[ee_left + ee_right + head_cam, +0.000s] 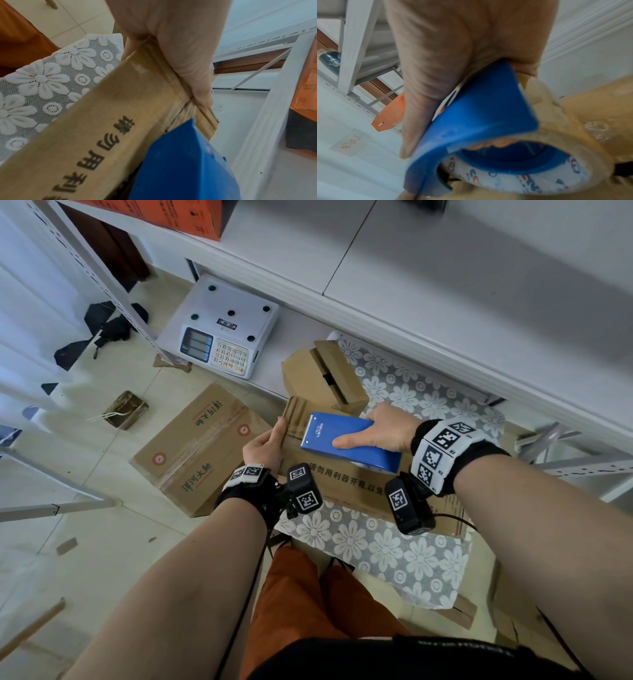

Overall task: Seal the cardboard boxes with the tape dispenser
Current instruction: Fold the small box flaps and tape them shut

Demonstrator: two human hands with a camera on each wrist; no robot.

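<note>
Both bare forearms reach forward, each wrist wrapped in a black band with marker tags. The left hand (263, 445) pinches the end of the cardboard box (346, 491), thumb on top and fingers curled beneath. The right hand (380, 429) grips the blue tape dispenser (346, 441) atop that box, thumb flat along its near side.

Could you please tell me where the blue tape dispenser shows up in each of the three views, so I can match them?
Head: the tape dispenser lies centre frame on the cardboard box, under the right hand.
Left wrist: bottom centre-right, below the left hand.
Right wrist: centre to bottom, with the tape roll beneath.
Shared landmark: the box it rests on.
</note>
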